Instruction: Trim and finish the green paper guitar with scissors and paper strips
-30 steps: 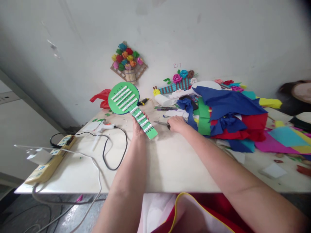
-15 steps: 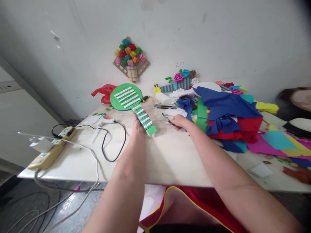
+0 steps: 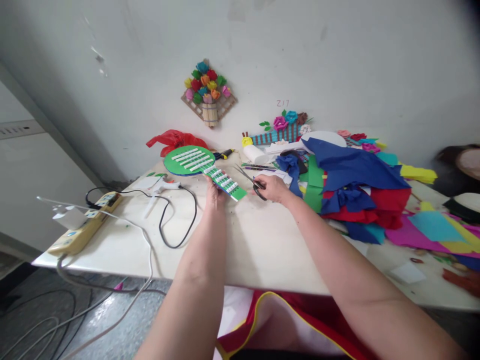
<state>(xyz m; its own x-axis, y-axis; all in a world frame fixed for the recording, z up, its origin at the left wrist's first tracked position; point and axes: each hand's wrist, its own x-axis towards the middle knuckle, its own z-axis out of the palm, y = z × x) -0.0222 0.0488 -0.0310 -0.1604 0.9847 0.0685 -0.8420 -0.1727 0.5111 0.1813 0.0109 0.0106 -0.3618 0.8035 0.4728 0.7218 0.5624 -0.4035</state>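
My left hand point(image 3: 215, 192) grips the neck of a green paper guitar-like craft point(image 3: 183, 167), holding it tilted above the table. White strips lie in rows across its round body and along its neck, with thin dark strings between them. My right hand point(image 3: 273, 188) is closed on a pair of scissors point(image 3: 258, 186) with black handles. The slightly parted blades point up and left, close to the end of the neck but apart from it.
A glue gun point(image 3: 163, 186) with a looping black cord and a power strip point(image 3: 84, 225) lie at the left. Coloured paper point(image 3: 352, 165) is heaped at the right. Pliers point(image 3: 225, 154) and a red plastic bag point(image 3: 176, 140) lie behind the craft. Paper flowers point(image 3: 206, 82) hang on the wall.
The scissors have come up off the table in my right hand, their blades now showing toward the craft. The craft has tipped flatter and lower in my left hand.
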